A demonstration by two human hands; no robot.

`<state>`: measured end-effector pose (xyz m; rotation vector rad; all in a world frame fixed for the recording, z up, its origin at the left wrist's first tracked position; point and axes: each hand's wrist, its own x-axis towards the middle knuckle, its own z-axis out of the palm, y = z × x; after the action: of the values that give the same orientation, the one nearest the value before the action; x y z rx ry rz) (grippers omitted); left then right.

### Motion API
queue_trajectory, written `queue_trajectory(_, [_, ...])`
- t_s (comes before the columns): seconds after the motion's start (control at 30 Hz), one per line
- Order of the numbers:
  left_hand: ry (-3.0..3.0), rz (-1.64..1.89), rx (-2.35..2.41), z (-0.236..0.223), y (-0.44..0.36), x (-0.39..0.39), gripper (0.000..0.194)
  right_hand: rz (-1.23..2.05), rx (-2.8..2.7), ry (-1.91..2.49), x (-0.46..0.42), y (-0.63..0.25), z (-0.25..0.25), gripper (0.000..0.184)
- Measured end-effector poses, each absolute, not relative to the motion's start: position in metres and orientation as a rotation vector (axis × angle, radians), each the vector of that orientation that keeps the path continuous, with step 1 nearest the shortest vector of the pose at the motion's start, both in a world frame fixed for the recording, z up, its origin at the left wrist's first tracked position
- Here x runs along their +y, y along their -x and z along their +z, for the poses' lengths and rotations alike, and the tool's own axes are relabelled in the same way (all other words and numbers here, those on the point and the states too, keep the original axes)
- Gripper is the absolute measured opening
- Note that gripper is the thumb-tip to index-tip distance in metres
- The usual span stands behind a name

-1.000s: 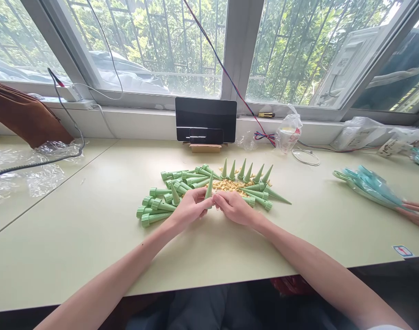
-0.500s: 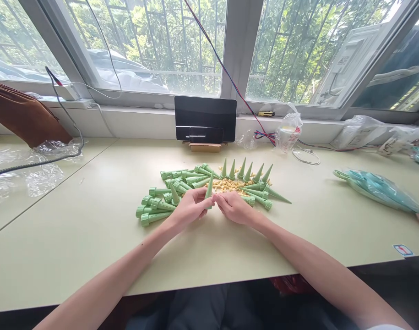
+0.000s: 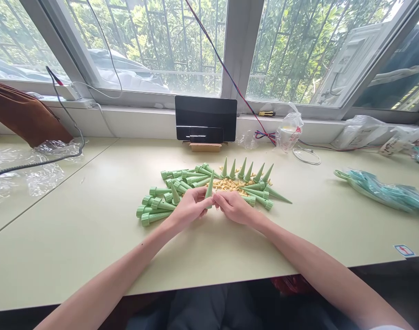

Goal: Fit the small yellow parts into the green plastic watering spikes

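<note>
My left hand (image 3: 187,208) is closed round a green plastic cone spike (image 3: 209,186), held tip up at the middle of the pale table (image 3: 92,229). My right hand (image 3: 235,207) meets it from the right, fingers pinched at the cone's base; what they hold there is hidden. Behind my hands lies a pile of green cones (image 3: 164,197) on their sides. A row of several cones (image 3: 245,170) stands upright farther back. Small yellow pieces (image 3: 228,184) are heaped between the pile and the row.
A dark tablet (image 3: 205,118) leans on a stand by the window sill. Teal items in clear bags (image 3: 384,191) lie at the right. Crumpled plastic film (image 3: 24,176), a black cable (image 3: 40,160) and a brown bag (image 3: 22,114) are at the left.
My hands have hardly moved on the cone. Another person's hand at the far right edge has drawn back out of view, leaving the teal bags lying flatter.
</note>
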<state>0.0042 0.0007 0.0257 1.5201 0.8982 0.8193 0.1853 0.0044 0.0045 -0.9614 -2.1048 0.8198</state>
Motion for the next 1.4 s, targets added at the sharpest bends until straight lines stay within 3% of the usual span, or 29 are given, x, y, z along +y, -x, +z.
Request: queue_trajectory(1.4, [-1.516,0.806,0.906,0.0295,-0.0045,-0.0008,0.021,0.915,-2.132,0.938,0.0038,-0.1889,0.0067,0.044])
